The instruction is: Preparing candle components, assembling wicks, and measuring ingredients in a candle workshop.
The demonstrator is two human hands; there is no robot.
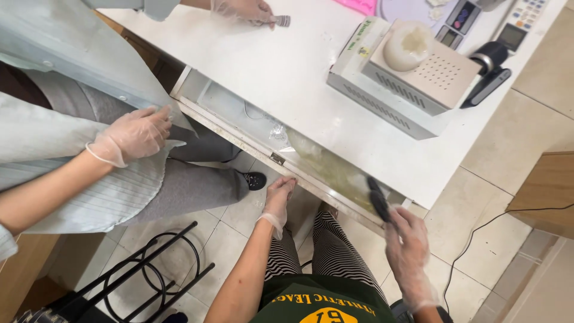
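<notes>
I wear thin clear gloves on both hands. My left hand [278, 198] rests with its fingertips on the front edge of an open drawer [248, 142] under a white table [281, 66]. My right hand [408, 250] grips a dark, slim tool [378, 200] by its lower end, with the tool's tip pointing into the right part of the drawer. Clear plastic bags [326, 162] lie inside the drawer. My striped trousers and green top show below.
A person in a pale coat sits at left, one gloved hand [133, 135] on their lap and the other [244, 9] holding a small dark piece over the table. On the table stand a white boxy machine [412, 78] and a black device [491, 70]. A black stool frame [149, 269] is below.
</notes>
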